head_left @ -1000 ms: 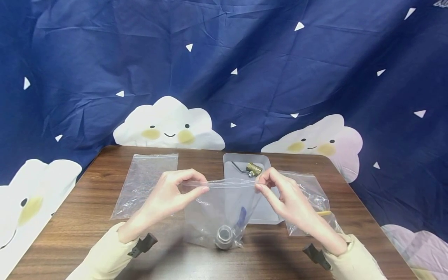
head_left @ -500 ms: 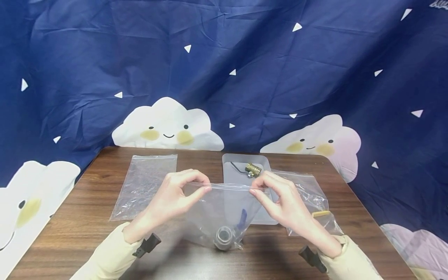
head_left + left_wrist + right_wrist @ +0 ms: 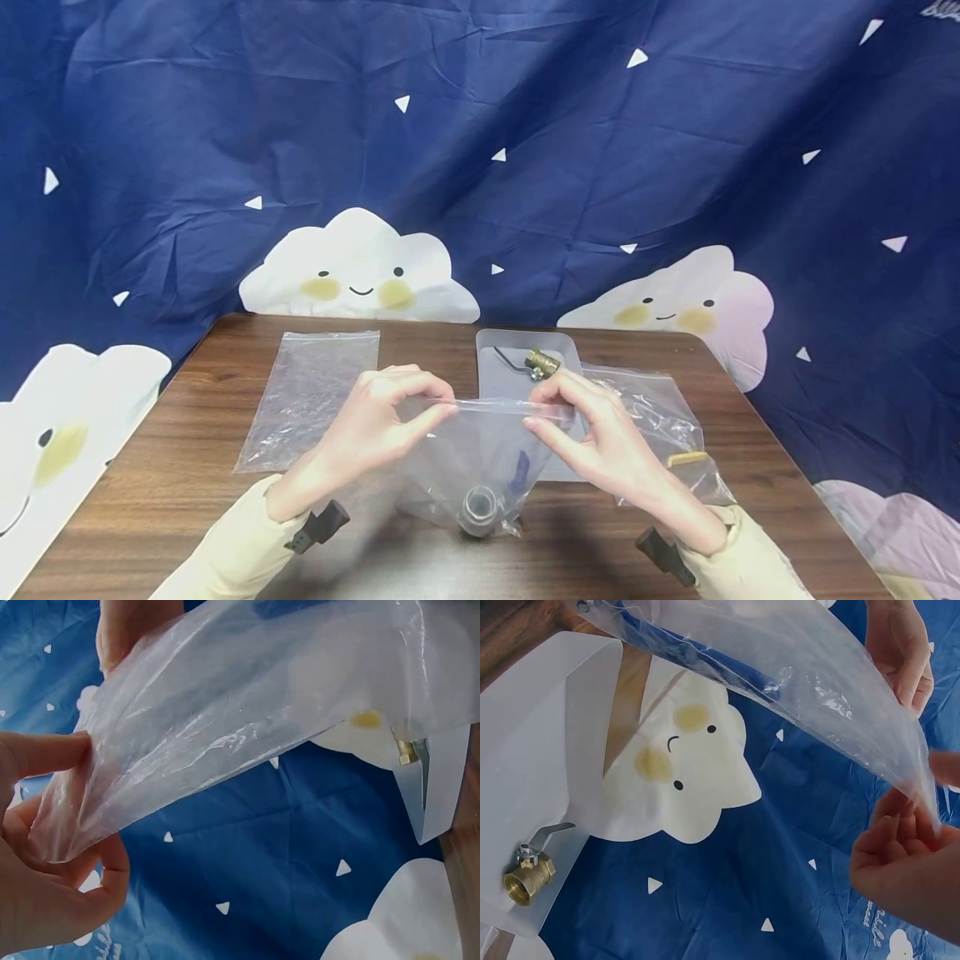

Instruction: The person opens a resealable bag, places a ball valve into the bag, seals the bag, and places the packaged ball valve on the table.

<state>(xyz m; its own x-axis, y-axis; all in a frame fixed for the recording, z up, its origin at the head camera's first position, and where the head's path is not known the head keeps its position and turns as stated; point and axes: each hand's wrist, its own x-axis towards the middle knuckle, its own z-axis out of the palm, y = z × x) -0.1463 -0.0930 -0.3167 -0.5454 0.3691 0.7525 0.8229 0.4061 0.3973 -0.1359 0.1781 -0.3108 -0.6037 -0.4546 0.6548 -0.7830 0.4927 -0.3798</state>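
Note:
Both hands hold a clear zip bag (image 3: 465, 454) upright by its top strip, over the near middle of the table. The left hand (image 3: 386, 417) pinches the strip at its left part, thumb and fingers on either side of the film. Toward the other end, the right hand (image 3: 592, 425) pinches the same strip between thumb and fingers. At the bottom of the bag sits a round metal fitting (image 3: 480, 506) with an open end facing up. A blue handle (image 3: 519, 472) stands beside it inside the bag. In the left wrist view the film (image 3: 202, 727) stretches between the two hands.
A grey tray (image 3: 491, 340) behind the bag holds a brass ball valve (image 3: 542, 364) with a dark lever. A flat zip bag (image 3: 300, 400) lies on the left. On the right lies another bag (image 3: 660, 400) with a yellow-handled item (image 3: 686, 458).
The right hand has slid left along the strip, closer to the left hand. The left hand has shifted slightly right. The bag's top has sunk a little; the fitting stays in place.

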